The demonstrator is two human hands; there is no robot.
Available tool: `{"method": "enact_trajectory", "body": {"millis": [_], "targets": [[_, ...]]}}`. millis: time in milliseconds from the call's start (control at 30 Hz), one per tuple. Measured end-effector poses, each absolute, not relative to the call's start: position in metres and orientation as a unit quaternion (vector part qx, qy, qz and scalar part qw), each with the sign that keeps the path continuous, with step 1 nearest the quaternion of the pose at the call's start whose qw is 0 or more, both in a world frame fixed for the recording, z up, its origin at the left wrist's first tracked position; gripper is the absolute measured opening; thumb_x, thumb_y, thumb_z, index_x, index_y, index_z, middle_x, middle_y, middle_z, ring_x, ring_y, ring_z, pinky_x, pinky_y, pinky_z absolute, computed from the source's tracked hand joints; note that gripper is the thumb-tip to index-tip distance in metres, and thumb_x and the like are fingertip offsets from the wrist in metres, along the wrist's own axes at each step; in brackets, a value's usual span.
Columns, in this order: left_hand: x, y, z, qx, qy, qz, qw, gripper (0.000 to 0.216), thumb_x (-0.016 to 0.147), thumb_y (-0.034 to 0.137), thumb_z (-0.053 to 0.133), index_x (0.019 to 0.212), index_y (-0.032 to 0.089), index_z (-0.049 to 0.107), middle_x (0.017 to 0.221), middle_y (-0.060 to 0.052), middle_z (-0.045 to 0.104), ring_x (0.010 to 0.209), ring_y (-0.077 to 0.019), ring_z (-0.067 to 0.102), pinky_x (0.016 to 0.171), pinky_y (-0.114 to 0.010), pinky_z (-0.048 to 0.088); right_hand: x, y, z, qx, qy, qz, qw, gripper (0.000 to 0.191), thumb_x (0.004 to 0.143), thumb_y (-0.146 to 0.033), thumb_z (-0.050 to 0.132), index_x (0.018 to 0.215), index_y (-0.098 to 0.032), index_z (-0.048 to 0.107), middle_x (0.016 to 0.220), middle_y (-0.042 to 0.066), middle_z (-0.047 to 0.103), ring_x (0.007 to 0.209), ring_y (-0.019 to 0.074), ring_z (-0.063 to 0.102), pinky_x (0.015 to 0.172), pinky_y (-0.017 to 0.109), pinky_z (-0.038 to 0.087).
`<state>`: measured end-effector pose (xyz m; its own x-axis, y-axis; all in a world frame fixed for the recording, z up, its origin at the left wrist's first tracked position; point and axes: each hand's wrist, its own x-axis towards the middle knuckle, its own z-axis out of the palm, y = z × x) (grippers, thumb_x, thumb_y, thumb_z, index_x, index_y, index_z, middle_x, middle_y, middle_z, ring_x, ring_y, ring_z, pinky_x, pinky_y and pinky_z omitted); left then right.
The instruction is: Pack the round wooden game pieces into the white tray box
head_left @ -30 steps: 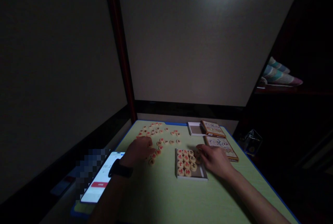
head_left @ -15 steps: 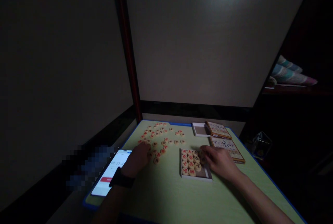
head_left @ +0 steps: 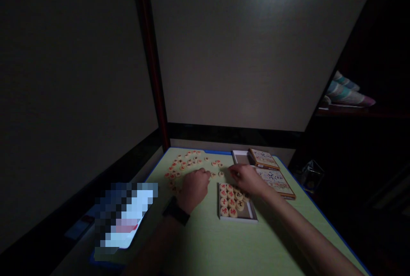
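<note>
My left hand (head_left: 195,187), with a dark band at the wrist, hovers over the scattered xiangqi pieces (head_left: 189,163). Its fingers are curled closed, and they hide whatever is between them. A loose piece (head_left: 221,174) lies between my two hands. To the right of it my right hand (head_left: 246,178) is held above the back edge of a shallow box (head_left: 251,220), fingers bent and slightly apart, with nothing visible in them. Inside the box, round pieces with red characters (head_left: 224,203) stand in columns at the left, beside dark-marked ones (head_left: 239,204). The right hand's forearm hides part of the box's right side.
Two printed box lids (head_left: 278,184) and a second shallow tray (head_left: 239,156) lie at the table's back right. A lit phone (head_left: 134,220), partly pixelated, rests at the left edge. Walls rise behind and left of the green table (head_left: 205,242).
My left hand has moved right from the pieces near the phone. My right hand has risen from the box and shifted left and away, leaving a piece in the box. The view has shifted slightly.
</note>
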<state>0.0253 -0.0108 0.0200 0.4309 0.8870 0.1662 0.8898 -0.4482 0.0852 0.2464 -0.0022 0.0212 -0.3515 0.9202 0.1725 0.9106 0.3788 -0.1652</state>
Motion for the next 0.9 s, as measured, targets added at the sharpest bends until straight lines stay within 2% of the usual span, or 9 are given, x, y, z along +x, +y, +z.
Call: {"method": "enact_trajectory", "body": {"millis": [133, 300, 467, 700, 900], "targets": [[0.038, 0.004, 0.007, -0.855, -0.503, -0.115, 0.05, 0.025, 0.093, 0.011, 0.048, 0.106, 0.016, 0.068, 0.111, -0.012, 0.068, 0.111, -0.0269, 0.058, 0.093, -0.039, 0.046, 0.224, 0.031, 0.023, -0.522, -0.85, 0.036, 0.058, 0.026, 0.079, -0.011, 0.059, 0.099, -0.017, 0.076, 0.102, 0.011, 0.077, 0.093, 0.0221, 0.07, 0.077, 0.024, 0.045], [0.036, 0.017, -0.011, -0.871, -0.468, -0.144, 0.039, 0.031, 0.097, 0.016, 0.046, 0.124, 0.016, 0.062, 0.123, -0.011, 0.067, 0.117, -0.0279, 0.053, 0.097, -0.044, 0.043, 0.218, 0.051, 0.012, -0.5, -0.865, 0.041, 0.012, 0.029, 0.079, -0.007, 0.056, 0.099, -0.017, 0.076, 0.102, 0.012, 0.077, 0.095, 0.0222, 0.069, 0.077, 0.024, 0.045], [0.04, 0.024, -0.014, -0.887, -0.444, -0.127, 0.017, 0.028, 0.098, 0.014, 0.045, 0.116, 0.018, 0.065, 0.115, -0.008, 0.071, 0.116, -0.0261, 0.054, 0.094, -0.042, 0.041, 0.22, 0.053, 0.007, -0.491, -0.87, 0.04, -0.003, 0.029, 0.083, -0.007, 0.054, 0.1, -0.016, 0.075, 0.108, 0.013, 0.075, 0.101, 0.022, 0.068, 0.083, 0.024, 0.045], [0.044, 0.023, -0.016, -0.887, -0.443, -0.125, 0.043, 0.022, 0.099, 0.018, 0.047, 0.108, 0.017, 0.067, 0.106, -0.01, 0.07, 0.109, -0.0248, 0.057, 0.092, -0.041, 0.041, 0.216, 0.044, 0.007, -0.513, -0.858, 0.023, 0.003, 0.022, 0.089, -0.008, 0.051, 0.098, -0.008, 0.071, 0.107, 0.02, 0.071, 0.094, 0.0224, 0.068, 0.077, 0.025, 0.045], [0.044, 0.021, -0.02, -0.883, -0.444, -0.131, 0.079, 0.016, 0.096, 0.02, 0.054, 0.101, 0.015, 0.068, 0.103, -0.011, 0.067, 0.107, -0.0265, 0.056, 0.09, -0.042, 0.042, 0.239, 0.007, 0.04, -0.522, -0.851, 0.024, 0.057, 0.023, 0.092, -0.006, 0.048, 0.101, -0.012, 0.068, 0.101, 0.013, 0.07, 0.09, 0.0192, 0.066, 0.077, 0.024, 0.045]]}}
